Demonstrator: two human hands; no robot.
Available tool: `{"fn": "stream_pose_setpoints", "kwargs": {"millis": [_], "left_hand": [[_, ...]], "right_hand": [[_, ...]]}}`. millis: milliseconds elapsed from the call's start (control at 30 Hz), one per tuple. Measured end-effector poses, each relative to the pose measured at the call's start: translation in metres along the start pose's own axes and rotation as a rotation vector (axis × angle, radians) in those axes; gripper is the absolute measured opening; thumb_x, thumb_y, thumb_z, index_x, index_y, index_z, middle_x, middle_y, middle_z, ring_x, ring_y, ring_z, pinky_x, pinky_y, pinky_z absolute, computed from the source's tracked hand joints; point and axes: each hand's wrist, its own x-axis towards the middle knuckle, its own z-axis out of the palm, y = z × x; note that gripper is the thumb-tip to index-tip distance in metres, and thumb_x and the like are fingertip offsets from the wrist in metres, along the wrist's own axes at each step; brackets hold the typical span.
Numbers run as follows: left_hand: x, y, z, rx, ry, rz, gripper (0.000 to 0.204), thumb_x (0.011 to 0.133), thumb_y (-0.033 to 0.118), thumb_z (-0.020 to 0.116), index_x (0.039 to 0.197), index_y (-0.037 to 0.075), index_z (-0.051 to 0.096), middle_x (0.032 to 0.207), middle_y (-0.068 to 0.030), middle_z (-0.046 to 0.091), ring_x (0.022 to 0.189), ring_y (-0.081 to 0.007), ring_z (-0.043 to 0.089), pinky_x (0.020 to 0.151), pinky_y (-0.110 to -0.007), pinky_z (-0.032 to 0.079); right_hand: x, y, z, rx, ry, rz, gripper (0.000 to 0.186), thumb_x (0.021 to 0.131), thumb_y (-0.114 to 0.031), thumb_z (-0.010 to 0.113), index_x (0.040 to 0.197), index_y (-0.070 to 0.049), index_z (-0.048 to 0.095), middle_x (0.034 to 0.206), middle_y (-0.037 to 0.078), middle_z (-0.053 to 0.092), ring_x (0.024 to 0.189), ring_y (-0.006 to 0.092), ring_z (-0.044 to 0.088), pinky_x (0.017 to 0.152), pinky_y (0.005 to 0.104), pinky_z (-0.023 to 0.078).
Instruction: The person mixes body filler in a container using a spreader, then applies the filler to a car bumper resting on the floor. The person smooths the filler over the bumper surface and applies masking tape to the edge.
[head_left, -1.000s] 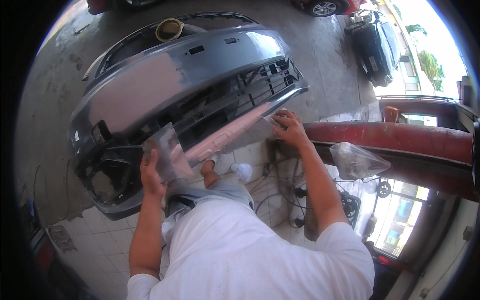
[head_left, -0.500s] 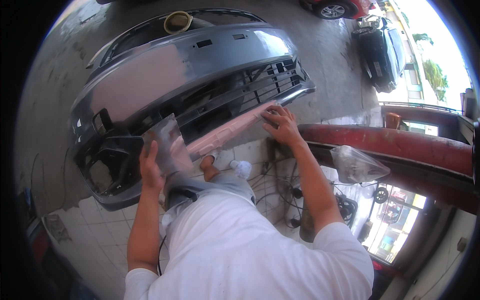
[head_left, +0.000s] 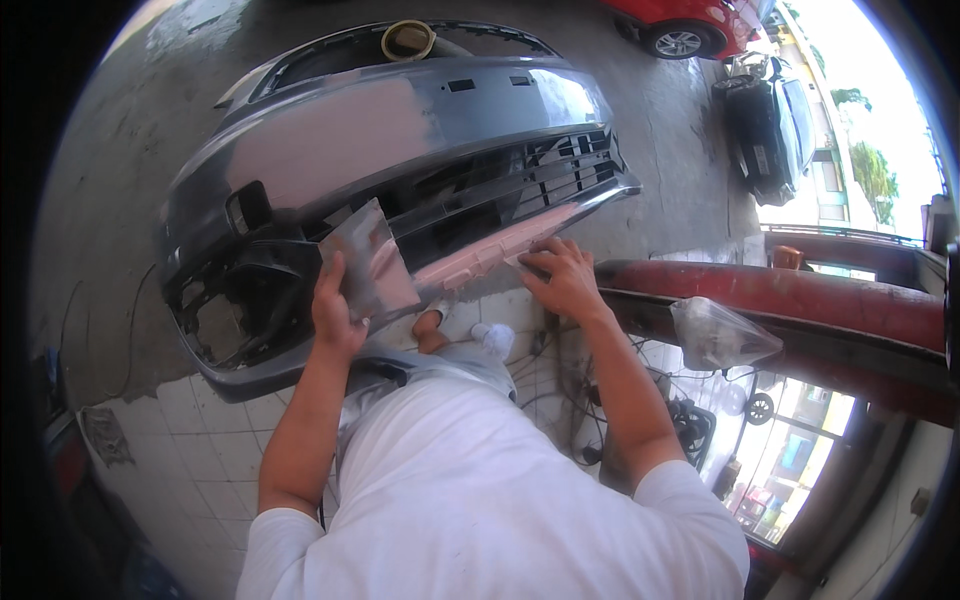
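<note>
My left hand [head_left: 340, 308] grips the edge of a flat mixing plate [head_left: 352, 262] smeared with pink putty, held tilted in front of the bumper's lower left part. A grey car bumper [head_left: 500, 100] stands before me, with a broad pink putty patch [head_left: 330, 140] on its upper face. More pink putty [head_left: 478, 255] coats its lower lip in an uneven, ridged layer. Beside that lip, my right hand [head_left: 566, 278] is closed, with the thin edge of a putty spreader [head_left: 516, 263] showing at its fingertips. The fingers hide most of the spreader.
A ring-shaped yellowish roll [head_left: 408, 41] rests at the bumper's top edge. To the right runs a long red panel [head_left: 780, 285] with a plastic-wrapped part [head_left: 722, 333] on it. Hoses and cables lie on the tiled floor [head_left: 215, 450]. A red car [head_left: 690, 25] and a dark car [head_left: 768, 125] stand beyond.
The view has shifted, so the bumper appears farther right. My right hand has moved back leftward along the lower lip, and the spreader's edge now shows. My left hand still holds the plate.
</note>
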Motion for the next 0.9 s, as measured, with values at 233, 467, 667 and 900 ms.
{"fn": "stream_pose_setpoints", "kwargs": {"millis": [233,467,667,900], "left_hand": [[-0.002,0.036,-0.015,0.084,-0.034,0.115,0.045,0.106,0.031,0.068,0.142,0.006,0.06,0.131,-0.005,0.069,0.117,-0.0201,0.065,0.104,-0.033,0.047],[-0.005,0.035,-0.023,0.339,-0.15,0.381,0.039,0.107,0.03,0.067,0.133,0.001,0.067,0.124,-0.0051,0.072,0.111,-0.0131,0.062,0.099,-0.027,0.045],[-0.008,0.034,-0.021,0.399,-0.275,0.328,0.04,0.108,0.03,0.066,0.135,0.0,0.065,0.124,-0.0059,0.071,0.111,-0.0134,0.061,0.099,-0.028,0.045],[-0.017,0.035,-0.017,0.392,-0.213,0.328,0.039,0.108,0.03,0.066,0.135,0.002,0.065,0.126,-0.0062,0.071,0.113,-0.0151,0.062,0.101,-0.03,0.046]], "right_hand": [[-0.025,-0.093,0.039,0.096,0.25,-0.155,0.038,0.083,-0.028,0.078,0.12,-0.02,0.08,0.131,0.003,0.065,0.131,0.0285,0.053,0.11,0.0513,0.035],[-0.035,-0.102,0.052,0.111,0.353,-0.181,0.036,0.083,-0.032,0.078,0.118,-0.021,0.081,0.13,0.003,0.065,0.132,0.0279,0.052,0.11,0.053,0.032],[-0.044,-0.108,0.038,0.075,0.334,-0.095,0.037,0.084,-0.028,0.077,0.12,-0.018,0.08,0.131,0.006,0.066,0.131,0.0293,0.054,0.11,0.0497,0.036],[-0.05,-0.123,0.058,0.051,0.245,-0.119,0.035,0.083,-0.035,0.075,0.115,-0.023,0.082,0.13,0.003,0.068,0.131,0.0276,0.053,0.109,0.0539,0.033]]}}
